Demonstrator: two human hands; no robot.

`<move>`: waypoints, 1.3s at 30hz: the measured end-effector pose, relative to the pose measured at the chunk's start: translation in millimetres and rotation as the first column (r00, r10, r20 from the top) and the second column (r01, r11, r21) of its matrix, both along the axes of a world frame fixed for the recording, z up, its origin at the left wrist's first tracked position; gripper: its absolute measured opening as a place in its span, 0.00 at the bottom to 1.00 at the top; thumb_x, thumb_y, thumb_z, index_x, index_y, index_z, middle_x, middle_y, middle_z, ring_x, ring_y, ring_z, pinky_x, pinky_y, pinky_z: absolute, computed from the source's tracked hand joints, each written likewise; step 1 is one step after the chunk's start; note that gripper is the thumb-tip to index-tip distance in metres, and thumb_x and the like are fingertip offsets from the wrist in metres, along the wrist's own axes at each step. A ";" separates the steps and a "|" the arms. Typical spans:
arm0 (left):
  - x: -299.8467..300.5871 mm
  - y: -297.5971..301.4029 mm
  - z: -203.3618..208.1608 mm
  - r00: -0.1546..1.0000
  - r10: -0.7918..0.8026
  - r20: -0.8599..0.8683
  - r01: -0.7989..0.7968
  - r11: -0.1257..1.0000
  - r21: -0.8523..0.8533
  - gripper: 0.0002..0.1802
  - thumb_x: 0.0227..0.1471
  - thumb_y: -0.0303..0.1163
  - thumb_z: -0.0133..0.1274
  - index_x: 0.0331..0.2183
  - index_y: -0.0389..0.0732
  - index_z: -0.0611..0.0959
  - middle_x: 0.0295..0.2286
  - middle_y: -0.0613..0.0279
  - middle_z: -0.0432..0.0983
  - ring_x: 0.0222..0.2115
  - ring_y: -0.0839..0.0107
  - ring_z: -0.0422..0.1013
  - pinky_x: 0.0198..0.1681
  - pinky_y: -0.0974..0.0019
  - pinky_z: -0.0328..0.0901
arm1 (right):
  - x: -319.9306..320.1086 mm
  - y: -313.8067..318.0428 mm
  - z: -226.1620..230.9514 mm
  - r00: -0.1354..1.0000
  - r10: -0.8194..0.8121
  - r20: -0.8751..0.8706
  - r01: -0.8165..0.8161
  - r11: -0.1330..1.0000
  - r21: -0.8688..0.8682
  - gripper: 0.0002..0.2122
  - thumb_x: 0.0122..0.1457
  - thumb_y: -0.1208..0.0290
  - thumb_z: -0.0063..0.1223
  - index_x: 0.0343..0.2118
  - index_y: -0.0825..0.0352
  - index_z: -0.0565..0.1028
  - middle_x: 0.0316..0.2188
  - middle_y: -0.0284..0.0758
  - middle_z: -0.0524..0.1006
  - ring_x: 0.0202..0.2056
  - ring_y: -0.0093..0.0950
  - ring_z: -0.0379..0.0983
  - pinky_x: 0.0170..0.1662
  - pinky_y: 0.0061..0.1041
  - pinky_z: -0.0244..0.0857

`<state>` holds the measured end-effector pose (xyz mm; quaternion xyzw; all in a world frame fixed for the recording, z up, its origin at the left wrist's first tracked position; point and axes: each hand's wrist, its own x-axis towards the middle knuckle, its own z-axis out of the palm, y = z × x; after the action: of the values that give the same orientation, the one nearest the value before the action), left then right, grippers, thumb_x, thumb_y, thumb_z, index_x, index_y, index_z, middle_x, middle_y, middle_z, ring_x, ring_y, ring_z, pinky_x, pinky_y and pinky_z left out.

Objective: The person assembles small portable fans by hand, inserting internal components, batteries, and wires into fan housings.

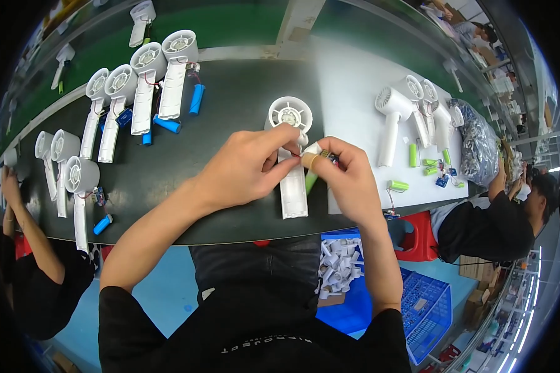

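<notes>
A white handheld fan (294, 198) lies on the dark tabletop before me, its round head (290, 114) away from me and its handle shell open. Over the handle's upper end my left hand (242, 166) is closed in a pinch; what sits between thumb and forefinger is too small to make out. A trace of red wire shows by those fingertips. Close beside it, my right hand (353, 183), with a tan wrap on one digit, closes on a small circuit board (334, 159), mostly hidden by the fingers. A green battery (311, 180) shows beneath that hand, beside the handle.
Several white fans with blue batteries (196, 99) lie to the left. On the white sheet (361, 137) at right are more fans (392, 121), green batteries (413, 155) and a grey plastic bag (479, 146). Co-workers sit both sides. Blue crates (426, 311) stand below.
</notes>
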<state>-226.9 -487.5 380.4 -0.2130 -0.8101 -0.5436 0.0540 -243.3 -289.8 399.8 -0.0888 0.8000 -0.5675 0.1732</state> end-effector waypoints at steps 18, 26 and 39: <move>-1.9 13.7 -10.4 0.950 0.106 -0.295 -0.132 0.989 -0.069 0.09 0.45 0.21 0.61 0.32 0.36 0.78 0.25 0.59 0.73 0.19 0.66 0.70 0.22 0.64 0.64 | 17.0 12.5 -38.5 0.942 -0.203 -0.267 0.128 0.953 -0.274 0.15 0.59 0.85 0.54 0.50 0.79 0.71 0.38 0.36 0.77 0.41 0.23 0.74 0.49 0.23 0.67; -6.2 20.7 3.3 0.973 0.160 -0.168 -0.169 0.985 -0.042 0.10 0.45 0.22 0.60 0.32 0.36 0.78 0.23 0.60 0.72 0.17 0.71 0.66 0.19 0.69 0.60 | 11.2 0.9 -49.2 0.816 -0.273 -0.509 0.163 0.954 -0.251 0.08 0.55 0.81 0.59 0.38 0.75 0.77 0.32 0.40 0.79 0.31 0.26 0.77 0.35 0.23 0.71; -3.3 33.2 -8.4 0.945 0.231 -0.233 -0.227 0.973 0.041 0.09 0.44 0.20 0.60 0.30 0.35 0.77 0.30 0.61 0.72 0.20 0.71 0.68 0.22 0.70 0.64 | 13.1 -12.6 -48.2 0.625 -0.233 -0.745 0.243 0.965 -0.098 0.08 0.53 0.82 0.60 0.37 0.74 0.77 0.30 0.43 0.79 0.28 0.35 0.77 0.31 0.26 0.70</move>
<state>-230.2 -454.3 372.0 -0.1803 -0.8135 -0.5098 0.2141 -230.2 -302.3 351.6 -0.2077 0.8076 -0.4929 -0.2483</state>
